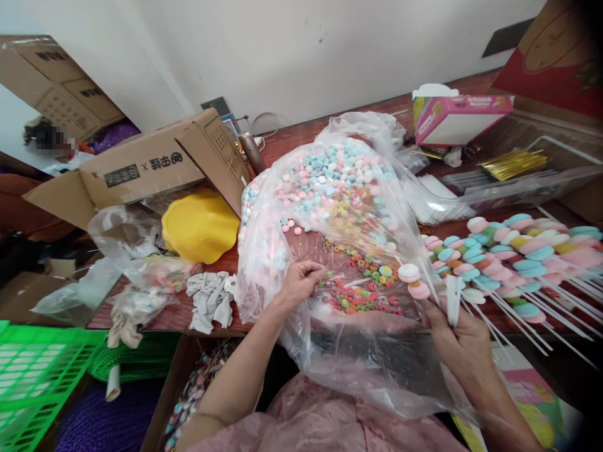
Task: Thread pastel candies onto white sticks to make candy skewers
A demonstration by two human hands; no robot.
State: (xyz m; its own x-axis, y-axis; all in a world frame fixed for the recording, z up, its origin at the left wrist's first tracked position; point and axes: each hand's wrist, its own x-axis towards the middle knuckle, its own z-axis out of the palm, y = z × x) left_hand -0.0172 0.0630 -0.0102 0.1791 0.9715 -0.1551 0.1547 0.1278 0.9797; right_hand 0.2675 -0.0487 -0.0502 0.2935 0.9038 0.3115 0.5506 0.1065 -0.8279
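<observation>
Left hand [301,279] pinching ring sweets [362,292] inside clear bag [339,207], right hand [464,342] closed round candy stick [417,282] — finished sticks [518,257] on counter [301,135].

Both forearms are bare from elbow to wrist; no sleeves, watch, bracelet or gloves visible. Left hand [301,280] and right hand [464,342] carry no rings that can be made out. Nails short, unpainted as far as visible. A pale pink garment [325,417] with a crinkled, slightly glossy surface covers the torso or lap.
</observation>
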